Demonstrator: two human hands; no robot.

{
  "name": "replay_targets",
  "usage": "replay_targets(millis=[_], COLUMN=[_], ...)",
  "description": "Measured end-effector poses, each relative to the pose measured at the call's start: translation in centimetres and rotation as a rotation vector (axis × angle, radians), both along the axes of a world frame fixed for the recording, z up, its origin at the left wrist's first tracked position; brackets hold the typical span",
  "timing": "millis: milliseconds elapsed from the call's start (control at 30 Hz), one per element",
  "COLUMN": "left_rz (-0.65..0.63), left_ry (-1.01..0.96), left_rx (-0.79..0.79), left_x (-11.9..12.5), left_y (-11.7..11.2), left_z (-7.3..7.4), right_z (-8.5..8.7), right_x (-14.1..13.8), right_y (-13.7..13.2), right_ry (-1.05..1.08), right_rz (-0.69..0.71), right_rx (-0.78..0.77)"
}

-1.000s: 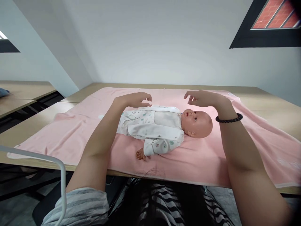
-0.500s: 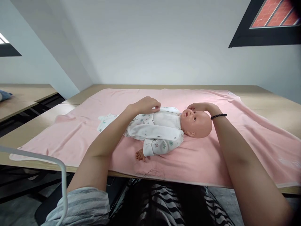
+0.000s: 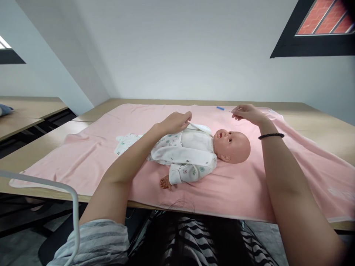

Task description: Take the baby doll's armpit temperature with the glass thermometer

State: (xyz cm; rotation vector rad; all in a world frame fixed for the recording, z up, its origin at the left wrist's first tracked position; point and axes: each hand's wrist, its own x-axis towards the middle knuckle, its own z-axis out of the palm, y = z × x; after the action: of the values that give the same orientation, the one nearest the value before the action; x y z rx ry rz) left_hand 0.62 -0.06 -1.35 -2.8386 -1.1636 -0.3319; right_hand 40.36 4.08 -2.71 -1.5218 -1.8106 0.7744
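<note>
A bald baby doll lies on its back on a pink blanket, head to the right. It wears a white printed baby jacket, its front spread apart over a plain white layer. My left hand pinches the far edge of the jacket front and lifts it slightly. Beyond the doll's head, my right hand hovers over the blanket with loosely bent fingers apart and nothing visible in them. To its left, a small blue strip lies at the blanket's far edge; its kind is unclear.
The blanket covers most of a wooden table that stands against a white wall. A white curved bar crosses the lower left. Farther left, another table bears a blue item.
My right hand has moved from beside the doll's face, away and to the right. The blue strip now shows at the blanket's far edge. My left hand holds the jacket edge slightly higher.
</note>
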Motion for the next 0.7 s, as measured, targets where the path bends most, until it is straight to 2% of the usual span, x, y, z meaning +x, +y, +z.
replay_targets(millis=[67,100,133,200,300,400,467,567,700], left_rz=[-0.001,0.001,0.002,0.0,-0.015,-0.03,-0.041,-0.062,-0.077], left_ry=[0.002,0.001,-0.001,-0.004,-0.011,-0.02,-0.026,-0.031,-0.028], left_rx=[0.025,0.037,0.049,0.074,0.106,0.13,0.139,0.143,0.157], left_x=[0.1,0.2,0.3,0.3,0.3,0.2,0.1,0.1,-0.1], left_y=[-0.1,-0.1,-0.1,0.0,0.1,0.4,0.5,0.7,1.0], left_z=[0.0,0.1,0.1,0.1,0.1,0.0,-0.1,-0.1,-0.3], right_z=[2.0,3.1,4.3,6.5,8.4,8.4,7.7,6.8,6.1], right_x=[-0.2,-0.7,-1.4,-3.6,-7.6,-10.8,-12.1,-13.2,-14.5], right_y=[-1.4,-2.4,-3.5,-5.9,-9.0,-10.4,-10.6,-10.4,-10.8], right_ry=[0.248,0.293,0.256,0.11,-0.143,-0.415,-0.555,-0.623,-0.639], right_rz=[0.018,0.074,0.164,0.243,0.32,0.312,0.251,0.146,0.121], right_rx=[0.106,0.135,0.136,0.167,0.131,0.136,0.166,0.182,0.203])
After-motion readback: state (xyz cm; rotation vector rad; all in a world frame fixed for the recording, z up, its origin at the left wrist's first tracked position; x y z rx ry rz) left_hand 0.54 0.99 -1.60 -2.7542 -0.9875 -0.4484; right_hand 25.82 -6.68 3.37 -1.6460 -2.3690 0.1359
